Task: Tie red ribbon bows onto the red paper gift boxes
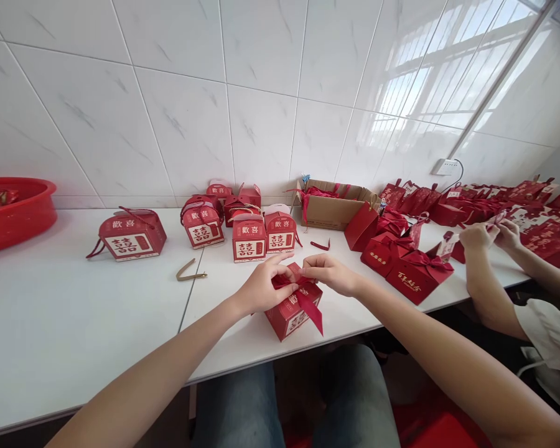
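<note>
Left hand (pixel 264 287): partly open, outer fingers spread, thumb and forefinger curled about the red ribbon (pixel 312 309); firmness of grip cannot be determined. Right hand (pixel 329 274): thumb and forefinger closed together, pinching the same ribbon. Both act on top of the ribboned box (pixel 289 311), which sits on the white table (pixel 98 311) directly in front of the open carton (pixel 329 214), near the table edge. One ribbon tail hangs over the box's side.

Reference all remaining positions to the carton, left to right. Far left: red basket (pixel 35 218). Left, nearer than the basket: single corded box (pixel 137 239) with white label. Left and forward: tan V-shaped item (pixel 190 274), lying flat. Just left: grouped red boxes (pixel 248 233). Immediately in front: small dark-red item (pixel 320 246). Right and forward: boxes with gold lettering (pixel 415 277), bows on top. Farther right: another person's hands (pixel 478 236), raised, fingers bent, beside massed red packages (pixel 546 233).
</note>
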`<state>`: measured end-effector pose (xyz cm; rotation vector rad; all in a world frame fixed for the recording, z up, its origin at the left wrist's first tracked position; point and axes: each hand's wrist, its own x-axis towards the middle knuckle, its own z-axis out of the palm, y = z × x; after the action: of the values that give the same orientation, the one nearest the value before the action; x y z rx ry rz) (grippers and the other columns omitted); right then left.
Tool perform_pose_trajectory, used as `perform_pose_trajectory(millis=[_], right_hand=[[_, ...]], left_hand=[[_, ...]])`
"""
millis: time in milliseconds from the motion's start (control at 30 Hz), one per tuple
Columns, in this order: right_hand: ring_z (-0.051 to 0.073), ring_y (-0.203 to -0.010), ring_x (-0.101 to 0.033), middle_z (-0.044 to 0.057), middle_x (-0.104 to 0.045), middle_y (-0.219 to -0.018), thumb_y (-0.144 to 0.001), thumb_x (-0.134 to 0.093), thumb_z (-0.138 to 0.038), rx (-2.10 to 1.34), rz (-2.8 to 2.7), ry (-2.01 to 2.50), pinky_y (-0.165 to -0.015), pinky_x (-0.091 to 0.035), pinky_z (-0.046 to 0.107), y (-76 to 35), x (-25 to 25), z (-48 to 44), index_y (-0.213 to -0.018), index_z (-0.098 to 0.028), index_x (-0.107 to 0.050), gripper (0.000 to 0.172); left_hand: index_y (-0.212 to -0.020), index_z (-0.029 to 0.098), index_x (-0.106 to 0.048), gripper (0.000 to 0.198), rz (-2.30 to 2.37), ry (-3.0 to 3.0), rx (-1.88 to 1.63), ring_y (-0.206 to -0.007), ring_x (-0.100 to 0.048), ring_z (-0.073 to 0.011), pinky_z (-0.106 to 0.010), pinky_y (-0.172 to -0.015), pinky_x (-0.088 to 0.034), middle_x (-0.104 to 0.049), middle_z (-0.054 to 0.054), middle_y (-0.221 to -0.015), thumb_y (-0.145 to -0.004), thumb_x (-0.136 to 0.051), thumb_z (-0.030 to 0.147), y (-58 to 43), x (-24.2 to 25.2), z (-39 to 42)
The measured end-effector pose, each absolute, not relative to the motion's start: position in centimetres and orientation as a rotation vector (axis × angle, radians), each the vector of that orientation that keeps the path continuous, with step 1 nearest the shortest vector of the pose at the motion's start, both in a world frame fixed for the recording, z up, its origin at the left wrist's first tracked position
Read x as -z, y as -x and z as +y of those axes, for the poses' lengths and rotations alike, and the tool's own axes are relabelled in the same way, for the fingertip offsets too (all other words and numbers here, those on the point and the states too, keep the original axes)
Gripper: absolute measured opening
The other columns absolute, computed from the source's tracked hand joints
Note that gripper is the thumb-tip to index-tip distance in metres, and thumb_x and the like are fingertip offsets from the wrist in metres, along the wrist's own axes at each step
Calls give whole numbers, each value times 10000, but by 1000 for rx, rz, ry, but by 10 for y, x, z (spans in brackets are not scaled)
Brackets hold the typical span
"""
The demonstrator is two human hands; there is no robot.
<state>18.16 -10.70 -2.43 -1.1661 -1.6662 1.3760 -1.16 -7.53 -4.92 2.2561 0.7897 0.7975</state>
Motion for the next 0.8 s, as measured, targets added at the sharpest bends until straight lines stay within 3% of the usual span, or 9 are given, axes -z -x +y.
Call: perform_pose_trajectory(millis=[233,433,567,800], right_hand=[[68,-506,-332,-57,-407,-543,-734,-665,-500,-1297,-1692,1150,-497,-226,244,-182,25,-112,-588,-171,-454,417],[87,-554,-412,-31,-469,-624,-761,-641,-517,-1279,-1630,1049,-539,-314,252,-183,30,-116,-636,-168,-506,396],[94,-636,-435,6,-514,-808,-764,-637,-517,-1153,-1619,1055,-603,-354,261,-185,27,-118,-669,-165,-546,375],[135,-696,-465,13,-533,-758,-770,-600,-569,-1055,-1695,1263,-635,-379,277,-191,26,-119,-771,-178,-581,392]], left_hand=[[-735,192,-661,150,806,-2216,-865,-1293,-438,-291,-434,-1079,-356,-472,-97,-1396,-769,-626,335,11,50,-78],[-1068,232,-623,345,854,-1962,-948,-1236,-478,-268,-438,-1026,-401,-554,-77,-1289,-805,-570,449,25,37,-72],[-936,207,-673,270,866,-1889,-884,-1180,-520,-266,-416,-1043,-378,-626,-71,-1167,-807,-512,381,37,31,-66],[-757,196,-637,117,892,-1990,-788,-1036,-603,-268,-391,-871,-495,-657,-67,-1093,-708,-593,292,30,29,-69]])
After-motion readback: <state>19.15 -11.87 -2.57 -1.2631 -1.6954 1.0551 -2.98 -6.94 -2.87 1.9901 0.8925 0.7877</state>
